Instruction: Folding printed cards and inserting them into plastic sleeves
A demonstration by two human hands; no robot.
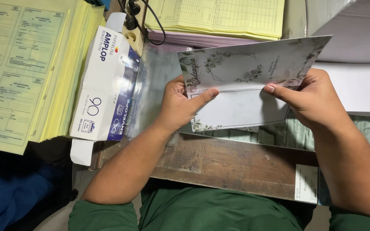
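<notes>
Wooden worktop [236,164] carries stacks of yellow forms [26,68] at left and another yellow stack [219,17] at top. A white and blue envelope box [106,85] lies beside clear plastic sleeves [155,81]. Floral card [245,81], folded, held above worktop centre: left hand [178,105] grip clamped on its left edge, right hand [307,96] grip clamped on its right edge.

Worn wooden table [236,164], scratched, dark along the near edge. Stacks of yellow forms [26,64] at left and at top [219,17]. White and blue envelope box [106,85] beside the left stack, flap open. Beige power strip [134,32] with black cable above the box. Clear plastic sheet [153,81] on the table. White paper [356,85] at right. Lighting even.
</notes>
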